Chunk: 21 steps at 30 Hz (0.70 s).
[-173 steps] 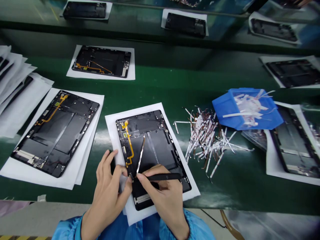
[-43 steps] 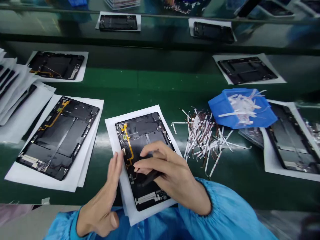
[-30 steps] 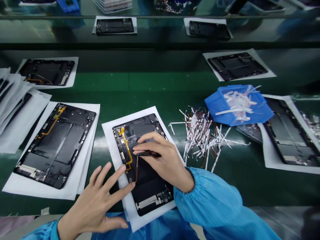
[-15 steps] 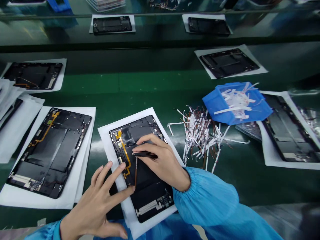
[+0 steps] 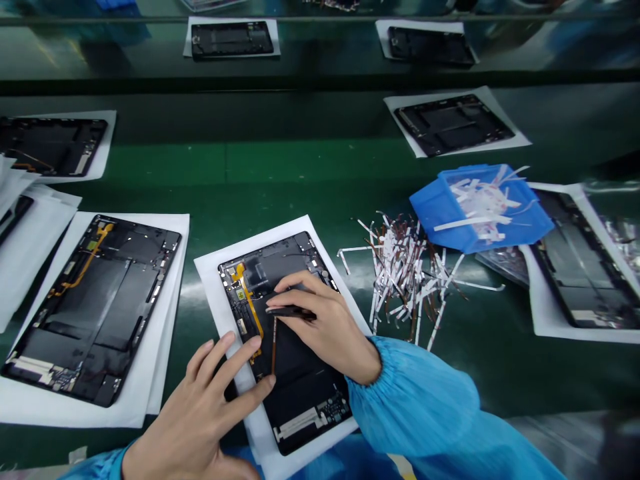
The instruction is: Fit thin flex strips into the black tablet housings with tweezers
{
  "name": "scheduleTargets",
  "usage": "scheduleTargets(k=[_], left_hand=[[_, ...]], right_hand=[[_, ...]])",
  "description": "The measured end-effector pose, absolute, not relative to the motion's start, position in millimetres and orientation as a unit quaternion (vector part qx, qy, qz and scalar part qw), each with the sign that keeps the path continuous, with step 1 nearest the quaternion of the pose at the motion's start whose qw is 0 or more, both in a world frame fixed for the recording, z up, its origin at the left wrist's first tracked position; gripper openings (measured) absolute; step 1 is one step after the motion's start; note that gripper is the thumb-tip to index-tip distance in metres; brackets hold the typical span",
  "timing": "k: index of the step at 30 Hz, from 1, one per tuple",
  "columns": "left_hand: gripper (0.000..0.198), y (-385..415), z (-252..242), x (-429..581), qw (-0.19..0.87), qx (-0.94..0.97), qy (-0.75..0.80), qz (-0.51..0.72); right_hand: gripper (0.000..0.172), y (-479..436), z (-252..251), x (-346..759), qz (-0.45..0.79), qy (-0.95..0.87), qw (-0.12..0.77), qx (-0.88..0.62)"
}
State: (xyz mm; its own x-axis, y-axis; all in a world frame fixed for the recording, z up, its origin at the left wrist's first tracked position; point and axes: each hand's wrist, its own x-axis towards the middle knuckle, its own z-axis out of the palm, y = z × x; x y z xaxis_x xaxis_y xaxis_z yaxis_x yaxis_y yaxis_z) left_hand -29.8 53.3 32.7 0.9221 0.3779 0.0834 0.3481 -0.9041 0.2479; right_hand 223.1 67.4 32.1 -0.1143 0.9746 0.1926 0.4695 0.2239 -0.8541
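A black tablet housing [image 5: 305,373] lies tilted on white sheets [image 5: 213,267] in front of me. My right hand [image 5: 320,317] is closed around black tweezers [image 5: 287,311] over the middle of the housing. The tips point left, near the upper end of a thin brown flex cable [image 5: 274,343]. My left hand [image 5: 215,393] has its fingers spread at the housing's left edge. One fingertip rests by the orange flex cable [image 5: 251,303], and another touches the lower end of the brown cable. My right fingers partly hide the upper right of the housing.
Another tablet housing [image 5: 95,313] lies on sheets at left. To the right are a pile of loose flex strips [image 5: 405,267] and a blue bin [image 5: 435,213] of white strips. More housings, such as one at the back right [image 5: 455,125], lie around on the green bench [image 5: 280,173].
The view has shifted slightly. Both hands keep nearly the same pose on the housing; my left fingers have slid a little to the right, and the tweezers stay near the brown cable's upper end.
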Motion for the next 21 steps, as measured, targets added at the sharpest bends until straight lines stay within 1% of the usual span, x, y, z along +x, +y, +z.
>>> scheduleTargets(k=[3,4,6,8,9,11,15,21], left_hand=[[0.094,53,32,-27,0.103,0.975,0.186,0.068],[0.091,53,32,-26,0.102,0.975,0.185,0.068],[0.076,52,33,-25,0.110,0.973,0.189,0.067],[0.060,51,34,-24,0.125,0.970,0.199,0.067],[0.055,50,35,-24,0.132,0.968,0.203,0.066],[0.055,49,36,-24,0.141,0.967,0.205,0.063],[0.054,49,38,-22,0.151,0.965,0.205,0.064],[0.041,49,39,-18,0.183,0.952,0.226,0.095]], right_hand=[[0.021,68,31,222,0.322,-0.669,0.403,-0.535],[0.021,68,31,221,0.323,-0.667,0.402,-0.537],[0.018,69,30,221,0.322,-0.664,0.398,-0.545],[0.011,70,28,220,0.308,-0.660,0.392,-0.562],[0.008,70,27,220,0.298,-0.659,0.386,-0.572],[0.003,71,25,219,0.281,-0.659,0.374,-0.590],[0.004,72,23,218,0.270,-0.660,0.357,-0.604],[0.003,73,21,217,0.255,-0.667,0.356,-0.603]])
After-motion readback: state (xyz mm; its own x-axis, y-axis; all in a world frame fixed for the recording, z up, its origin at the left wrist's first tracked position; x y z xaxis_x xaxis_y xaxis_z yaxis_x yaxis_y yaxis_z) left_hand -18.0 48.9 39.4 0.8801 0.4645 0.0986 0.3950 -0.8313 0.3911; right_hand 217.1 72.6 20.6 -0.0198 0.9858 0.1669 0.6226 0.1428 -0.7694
